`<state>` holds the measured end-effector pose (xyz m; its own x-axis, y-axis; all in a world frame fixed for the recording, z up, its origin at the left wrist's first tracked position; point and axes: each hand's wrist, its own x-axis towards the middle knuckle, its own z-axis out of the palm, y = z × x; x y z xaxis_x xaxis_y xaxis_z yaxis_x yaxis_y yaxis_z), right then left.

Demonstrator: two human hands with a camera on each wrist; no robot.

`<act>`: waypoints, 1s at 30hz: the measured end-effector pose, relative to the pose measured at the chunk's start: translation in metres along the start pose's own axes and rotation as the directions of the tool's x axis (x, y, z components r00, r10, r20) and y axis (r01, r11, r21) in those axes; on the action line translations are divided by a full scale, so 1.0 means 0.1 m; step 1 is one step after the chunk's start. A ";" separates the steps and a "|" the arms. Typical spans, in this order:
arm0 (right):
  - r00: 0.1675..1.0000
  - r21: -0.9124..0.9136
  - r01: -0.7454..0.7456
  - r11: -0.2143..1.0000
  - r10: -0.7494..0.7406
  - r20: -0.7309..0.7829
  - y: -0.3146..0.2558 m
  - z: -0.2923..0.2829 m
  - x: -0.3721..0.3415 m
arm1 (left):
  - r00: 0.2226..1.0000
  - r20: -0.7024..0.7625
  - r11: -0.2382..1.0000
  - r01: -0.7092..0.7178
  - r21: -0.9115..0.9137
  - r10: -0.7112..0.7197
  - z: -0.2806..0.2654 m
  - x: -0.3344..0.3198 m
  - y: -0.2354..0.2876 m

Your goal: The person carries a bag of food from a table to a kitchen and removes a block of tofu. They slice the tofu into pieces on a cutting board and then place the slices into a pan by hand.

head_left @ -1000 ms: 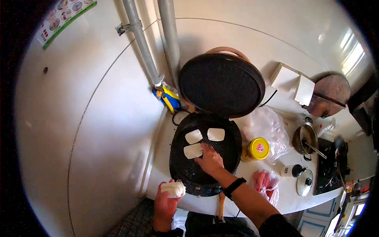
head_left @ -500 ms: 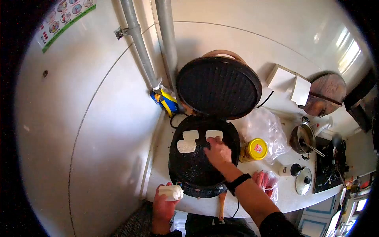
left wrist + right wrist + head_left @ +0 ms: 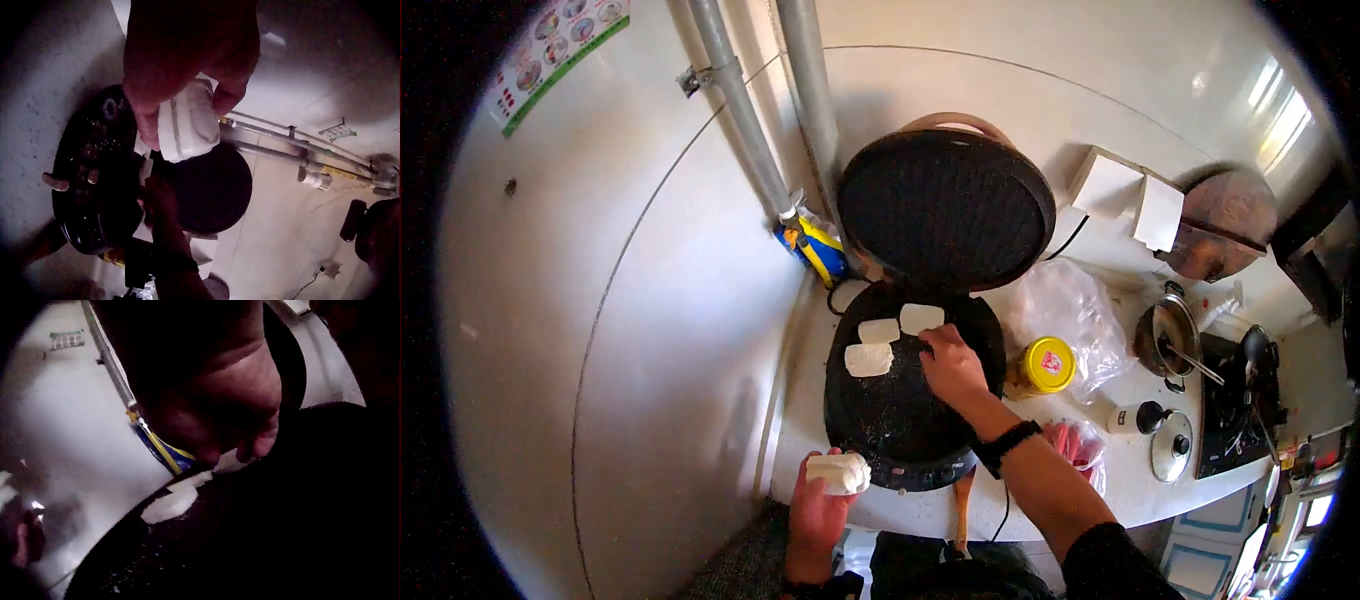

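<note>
Three white slices, perhaps steamed bun, lie at the back of a round black electric griddle (image 3: 900, 420) in the head view: one at left (image 3: 868, 360), one in the middle (image 3: 878, 331), one at right (image 3: 922, 319). My right hand (image 3: 955, 368) has bent fingers at the right slice's near corner; the right wrist view shows that slice (image 3: 231, 461) between thumb and fingers. At the griddle's front left, my left hand (image 3: 818, 510) grips a small stack of white slices (image 3: 838, 473), seen close in the left wrist view between thumb and fingers.
The griddle's ridged lid (image 3: 945, 210) stands raised behind. A wooden handle (image 3: 963, 510) juts from the counter's front. To the right are a yellow-lidded jar (image 3: 1049, 365), plastic bags (image 3: 1070, 310), a glass lid (image 3: 1171, 447) and a pot (image 3: 1168, 340). A wall adjoins the left side.
My right hand has gone from the left slice to the right one, which has slid left toward the others. The left slice has also shifted left. My left hand keeps holding its stack.
</note>
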<state>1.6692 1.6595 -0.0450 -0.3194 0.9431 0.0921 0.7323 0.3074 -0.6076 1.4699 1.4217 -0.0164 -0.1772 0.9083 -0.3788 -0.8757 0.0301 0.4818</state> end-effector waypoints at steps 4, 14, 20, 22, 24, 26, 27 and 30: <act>0.818 0.290 -0.286 0.913 0.075 0.571 -0.55 -0.50 -0.37 | 0.998 0.055 1.000 0.016 0.021 -0.018 0.19 0.08 0.00; 0.649 0.514 -0.621 0.591 0.021 0.760 -0.69 -0.35 -0.88 | 0.998 0.044 0.998 0.045 0.038 -0.046 0.33 0.28 -0.17; 0.759 0.533 -0.562 0.632 0.139 0.636 -0.57 -0.46 -0.85 | 0.995 -0.078 0.966 0.075 0.246 -0.057 0.29 0.28 -0.20; 0.785 0.530 -0.573 0.625 0.232 0.575 -0.51 -0.48 -0.77 | 0.994 -0.096 0.959 0.080 0.271 -0.055 0.26 0.27 -0.18; 0.817 0.552 -0.567 0.611 0.332 0.471 -0.23 -0.35 -0.64 | 0.996 -0.061 0.965 0.077 0.251 -0.064 0.21 0.27 -0.15; 0.755 0.633 -0.638 0.437 0.518 0.403 -0.05 -0.26 -0.41 | 0.996 -0.062 0.973 0.070 0.219 -0.057 0.13 0.29 -0.16; 0.721 0.662 -0.655 0.364 0.564 0.403 0.00 -0.24 -0.29 | 0.997 -0.062 0.977 0.067 0.204 -0.055 0.10 0.29 -0.16; 0.713 0.673 -0.651 0.350 0.586 0.385 0.07 -0.12 -0.07 | 0.997 -0.061 0.974 0.059 0.217 -0.047 0.05 0.27 -0.16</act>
<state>1.6836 1.6565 -0.0400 -0.0301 0.8039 -0.5940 0.0593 -0.5917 -0.8039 1.4813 1.4482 -0.0302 -0.1631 0.8788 -0.4484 -0.7663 0.1734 0.6186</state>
